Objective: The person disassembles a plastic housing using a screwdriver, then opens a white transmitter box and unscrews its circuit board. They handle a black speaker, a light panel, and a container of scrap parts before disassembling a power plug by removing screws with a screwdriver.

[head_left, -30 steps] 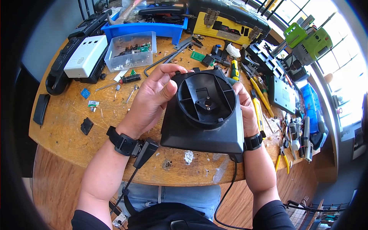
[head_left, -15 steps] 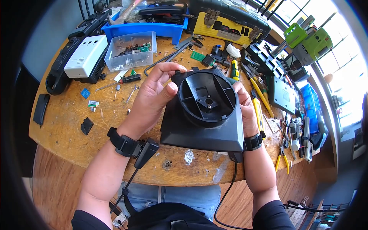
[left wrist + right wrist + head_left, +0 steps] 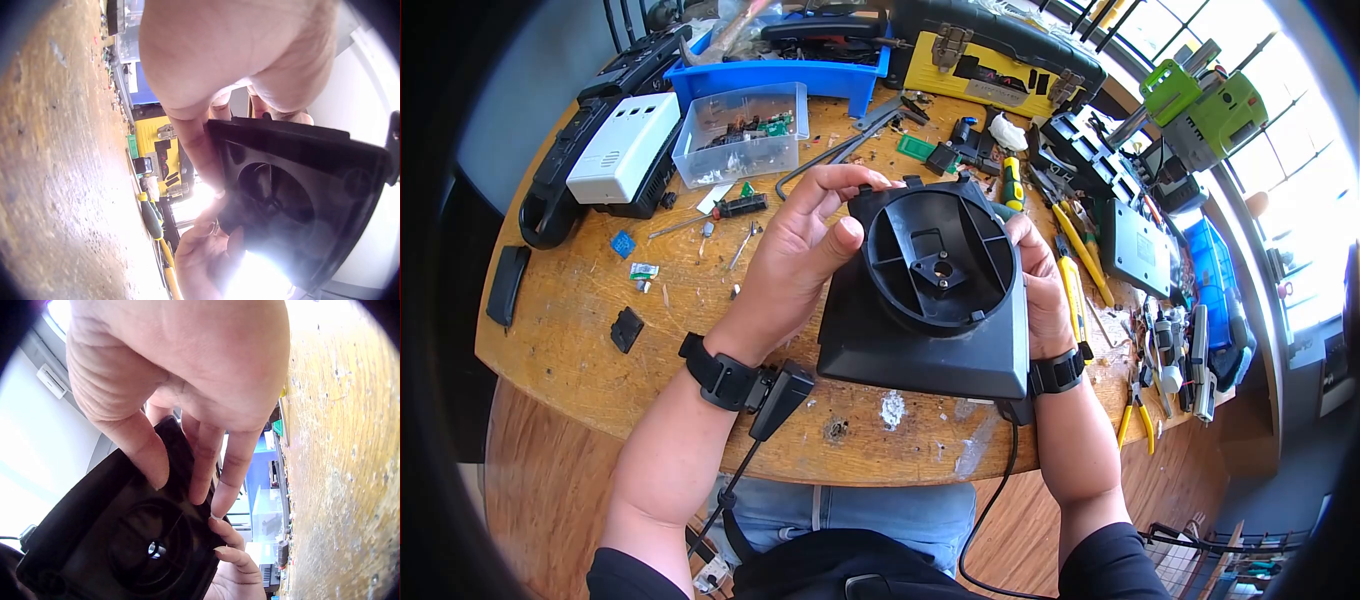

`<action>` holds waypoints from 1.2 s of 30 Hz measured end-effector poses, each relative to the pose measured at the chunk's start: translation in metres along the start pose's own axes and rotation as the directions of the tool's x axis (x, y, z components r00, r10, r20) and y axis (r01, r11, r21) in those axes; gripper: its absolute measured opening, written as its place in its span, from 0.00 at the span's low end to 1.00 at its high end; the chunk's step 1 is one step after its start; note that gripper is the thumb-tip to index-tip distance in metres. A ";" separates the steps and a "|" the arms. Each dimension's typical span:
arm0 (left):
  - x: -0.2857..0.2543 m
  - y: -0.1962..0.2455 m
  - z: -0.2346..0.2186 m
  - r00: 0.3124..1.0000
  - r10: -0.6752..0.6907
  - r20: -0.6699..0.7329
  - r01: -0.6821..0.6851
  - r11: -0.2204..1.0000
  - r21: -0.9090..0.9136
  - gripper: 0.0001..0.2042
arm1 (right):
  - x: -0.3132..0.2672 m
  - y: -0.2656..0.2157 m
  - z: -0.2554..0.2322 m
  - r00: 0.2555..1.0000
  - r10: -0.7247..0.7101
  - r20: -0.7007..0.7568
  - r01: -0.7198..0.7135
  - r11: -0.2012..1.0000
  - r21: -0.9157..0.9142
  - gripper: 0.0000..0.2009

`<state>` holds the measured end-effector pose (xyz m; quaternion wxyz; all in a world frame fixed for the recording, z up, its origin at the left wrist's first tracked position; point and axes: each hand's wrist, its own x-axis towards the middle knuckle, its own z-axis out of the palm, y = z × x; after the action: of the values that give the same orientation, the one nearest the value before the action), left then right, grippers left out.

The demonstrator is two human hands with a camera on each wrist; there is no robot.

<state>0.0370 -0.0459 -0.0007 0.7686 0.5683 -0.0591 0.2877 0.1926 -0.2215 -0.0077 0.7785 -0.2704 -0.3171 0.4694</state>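
Observation:
A black plastic housing (image 3: 920, 362) with a squarish sloped body is held up over the table. On its upward face stands a round ring with cross ribs and a small centre hole. My left hand (image 3: 795, 250) holds its far left edge with curled fingers, the thumb raised off the face. At the right edge, my right hand (image 3: 1045, 290) grips the housing, partly hidden behind it. The right wrist view shows the right thumb (image 3: 147, 453) lying along the dark underside and the left fingertips (image 3: 234, 550) at the edge.
A clear plastic box (image 3: 740, 140) of small parts stands before a blue tray (image 3: 780, 75). Beside it sits a white device (image 3: 625, 150). A yellow and black toolbox (image 3: 990, 75) is at the back, pliers (image 3: 1138, 415) and other tools at right, scraps on the wooden table (image 3: 570, 310).
The housing tips slightly in the hands and comes back to nearly its first angle, a little further left at its near right corner. Both hands keep their hold.

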 end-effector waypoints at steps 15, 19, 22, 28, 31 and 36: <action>0.001 -0.001 -0.005 0.999 -0.009 -0.042 0.010 0.999 0.037 0.22 | 0.005 -0.002 0.010 0.995 -0.096 -0.032 0.095 0.995 -0.030 0.12; 0.001 -0.003 -0.007 0.999 0.008 -0.033 -0.006 0.998 0.066 0.22 | 0.005 -0.002 0.012 0.993 -0.107 -0.043 0.106 0.994 -0.039 0.13; 0.001 -0.002 -0.006 0.999 0.016 -0.038 -0.013 0.998 0.066 0.22 | 0.005 -0.001 0.007 0.994 -0.102 -0.046 0.100 0.994 -0.045 0.13; 0.001 0.000 -0.004 1.000 0.004 -0.026 -0.001 0.995 0.097 0.24 | 0.005 -0.003 0.007 0.995 -0.091 -0.033 0.089 0.995 -0.043 0.13; 0.001 0.001 -0.005 1.000 -0.010 -0.028 0.013 0.995 0.100 0.25 | 0.005 -0.003 0.008 0.996 -0.087 -0.033 0.086 0.995 -0.044 0.13; 0.001 0.001 -0.005 0.999 -0.001 -0.038 0.005 0.995 0.096 0.25 | 0.004 -0.002 0.007 0.996 -0.082 -0.032 0.080 0.996 -0.046 0.12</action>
<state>0.0362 -0.0408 -0.0016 0.7417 0.5993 -0.0298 0.2999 0.1900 -0.2177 -0.0010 0.7959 -0.2825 -0.3249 0.4255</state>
